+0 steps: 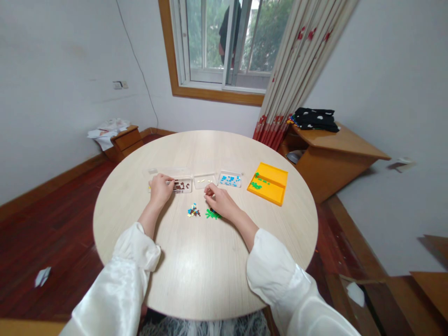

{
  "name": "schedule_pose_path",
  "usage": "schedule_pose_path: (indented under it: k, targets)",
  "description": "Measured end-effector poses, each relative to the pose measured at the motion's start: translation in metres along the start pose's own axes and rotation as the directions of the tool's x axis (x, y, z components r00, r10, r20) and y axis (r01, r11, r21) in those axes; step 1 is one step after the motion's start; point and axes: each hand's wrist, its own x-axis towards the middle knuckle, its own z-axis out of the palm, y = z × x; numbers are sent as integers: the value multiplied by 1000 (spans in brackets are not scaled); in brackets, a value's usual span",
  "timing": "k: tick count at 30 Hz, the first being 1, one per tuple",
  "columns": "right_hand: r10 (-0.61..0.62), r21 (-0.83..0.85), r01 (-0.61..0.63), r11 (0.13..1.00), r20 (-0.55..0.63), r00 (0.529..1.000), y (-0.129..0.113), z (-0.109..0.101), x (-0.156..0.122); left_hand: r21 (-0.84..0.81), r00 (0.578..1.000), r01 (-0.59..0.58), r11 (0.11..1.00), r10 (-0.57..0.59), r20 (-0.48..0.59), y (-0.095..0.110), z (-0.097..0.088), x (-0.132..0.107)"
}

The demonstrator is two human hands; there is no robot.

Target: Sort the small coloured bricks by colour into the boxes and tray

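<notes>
My left hand (160, 188) rests on the round table (196, 275), its fingers curled at the edge of a clear box of brown pieces (182, 185). What the fingertips pinch is too small to make out. My right hand (220, 199) lies with fingers bent together just below a clear box with pale yellow pieces (205, 180). The heel of that hand sits by a small heap of green pieces (211, 214). A little pile of mixed coloured pieces (193, 211) lies between my hands.
A clear box of blue pieces (230, 179) and an open yellow tray (268, 183) holding green pieces stand to the right. A wooden cabinet (332, 156) with dark cloth is beyond the table; a low bedside stand (124, 140) sits at far left.
</notes>
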Motion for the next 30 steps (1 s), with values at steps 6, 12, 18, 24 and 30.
schedule_pose_path:
  k: [6,12,18,24,30]
  targets:
    - [-15,-3,15,1000,8,1000,0,0,0,15,1000,7,1000,-7,-4,0,1,1]
    - [-13,-6,13,1000,12,1000,0,0,-1,-14,1000,-7,1000,7,-10,-2,2,1]
    - [-21,-13,21,1000,9,1000,2,1,0,-27,1000,-16,1000,16,-15,2,-2,-1]
    - [-14,-28,15,999,24,1000,-1,-1,-1,18,997,-40,999,38,61,4,-4,-2]
    - [-14,-45,16,999,39,999,-1,-1,-1,74,990,-60,995,50,131,5,-6,-3]
